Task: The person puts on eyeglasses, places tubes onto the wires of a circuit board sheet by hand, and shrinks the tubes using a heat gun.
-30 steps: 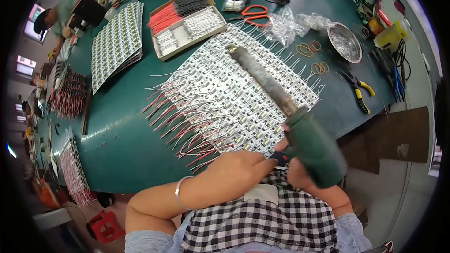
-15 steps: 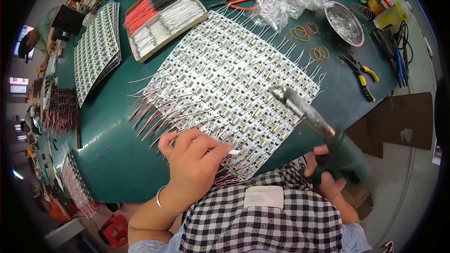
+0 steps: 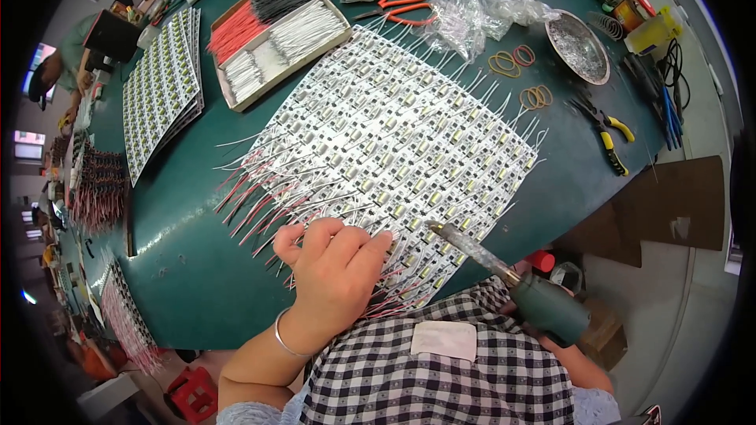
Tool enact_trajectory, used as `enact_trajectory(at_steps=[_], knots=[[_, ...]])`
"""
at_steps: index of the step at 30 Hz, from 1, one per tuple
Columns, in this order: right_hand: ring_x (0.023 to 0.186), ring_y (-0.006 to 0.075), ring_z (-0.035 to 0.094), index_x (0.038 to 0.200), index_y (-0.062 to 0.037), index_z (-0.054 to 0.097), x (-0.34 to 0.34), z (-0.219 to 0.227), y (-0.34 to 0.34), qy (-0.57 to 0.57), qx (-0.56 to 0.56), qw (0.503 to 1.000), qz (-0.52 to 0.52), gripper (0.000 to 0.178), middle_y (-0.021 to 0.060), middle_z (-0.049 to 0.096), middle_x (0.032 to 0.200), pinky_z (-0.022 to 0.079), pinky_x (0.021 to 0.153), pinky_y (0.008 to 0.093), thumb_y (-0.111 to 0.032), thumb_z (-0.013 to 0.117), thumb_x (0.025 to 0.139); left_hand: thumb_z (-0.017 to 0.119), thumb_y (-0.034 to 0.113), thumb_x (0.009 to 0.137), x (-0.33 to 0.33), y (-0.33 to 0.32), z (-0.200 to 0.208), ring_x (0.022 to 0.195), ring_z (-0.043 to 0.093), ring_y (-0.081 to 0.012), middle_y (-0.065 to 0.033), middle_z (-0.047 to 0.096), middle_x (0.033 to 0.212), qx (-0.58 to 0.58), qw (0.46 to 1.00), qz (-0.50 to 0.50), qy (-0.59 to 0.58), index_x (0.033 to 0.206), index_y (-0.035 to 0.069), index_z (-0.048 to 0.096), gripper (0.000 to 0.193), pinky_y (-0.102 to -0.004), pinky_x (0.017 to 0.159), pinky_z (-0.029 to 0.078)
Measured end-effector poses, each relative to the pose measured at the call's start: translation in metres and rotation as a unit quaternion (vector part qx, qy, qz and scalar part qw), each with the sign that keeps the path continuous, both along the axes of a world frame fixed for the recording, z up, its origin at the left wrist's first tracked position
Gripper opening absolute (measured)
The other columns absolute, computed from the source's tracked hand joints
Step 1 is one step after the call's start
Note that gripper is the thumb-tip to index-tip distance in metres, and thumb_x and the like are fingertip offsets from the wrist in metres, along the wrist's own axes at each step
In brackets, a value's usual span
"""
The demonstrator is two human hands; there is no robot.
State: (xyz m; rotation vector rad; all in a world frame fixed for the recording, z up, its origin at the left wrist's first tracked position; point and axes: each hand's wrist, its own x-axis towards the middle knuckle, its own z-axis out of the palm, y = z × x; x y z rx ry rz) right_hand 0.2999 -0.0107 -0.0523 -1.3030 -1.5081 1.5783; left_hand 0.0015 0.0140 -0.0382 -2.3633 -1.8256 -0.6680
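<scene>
A large white sheet of small circuit boards (image 3: 409,130) with yellow and silver components lies tilted on the table. Red and white wires stick out from its left and near edges, white ones from its far edge. My left hand (image 3: 337,279) rests over the sheet's near left part, its fingers curled and thumb tip drawn in. What they pinch, if anything, is hidden. In my right hand (image 3: 548,343), mostly covered by the tool, is a soldering iron (image 3: 551,311) with a dark green handle. Its tip meets or hovers just over the boards, right of my left thumb; contact is unclear.
Beyond the sheet stand a box of red, black and white wires (image 3: 272,39), orange-handled scissors (image 3: 405,4) and crumpled plastic (image 3: 461,24). Right lie rubber bands (image 3: 535,97), a metal bowl (image 3: 579,47) and yellow-handled pliers (image 3: 606,134). More board sheets (image 3: 161,94) stand left.
The soldering iron has swung down and left, its tip moving from above the sheet's right part to near my left thumb. My left hand has shifted slightly right; the white piece at its thumb no longer shows.
</scene>
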Motion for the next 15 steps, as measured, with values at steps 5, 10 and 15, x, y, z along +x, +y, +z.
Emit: enact_trajectory(at_steps=[5,10,15], knots=[[0.081,0.0145,0.064,0.104,0.0055,0.059,-0.006,0.007,0.013,-0.043,0.065,0.996,0.052,0.029,0.0106,0.065,0.095,0.051,0.074,0.0251,-0.006,0.064,0.078,0.063,0.013,0.067,-0.003,0.001,-0.002,0.078,0.05,-0.013,0.0081,0.053,0.073,-0.003,1.0,0.006,-0.012,0.083,0.018,0.067,0.017,-0.0423,0.082,0.024],[0.079,0.0146,0.065,0.101,0.0038,0.059,-0.016,0.022,0.016,-0.032,0.16,0.986,0.044,0.025,0.0096,0.066,0.091,0.052,0.073,0.0251,-0.003,0.064,0.078,0.064,0.012,0.067,-0.001,0.001,0.0,0.078,0.05,-0.0124,0.0085,0.053,0.075,-0.016,1.0,-0.018,-0.012,0.084,0.018,0.066,0.018,-0.0411,0.083,0.024],[0.079,0.0172,0.065,0.099,0.0017,0.061,-0.006,0.007,0.002,-0.059,0.075,0.995,0.013,0.025,0.0094,0.066,0.092,0.052,0.073,0.0266,-0.003,0.066,0.075,0.063,0.012,0.067,0.002,0.003,-0.003,0.078,0.05,-0.0117,0.0086,0.053,0.075,-0.028,0.999,-0.031,-0.035,0.084,0.018,0.066,0.018,-0.0407,0.083,0.024]])
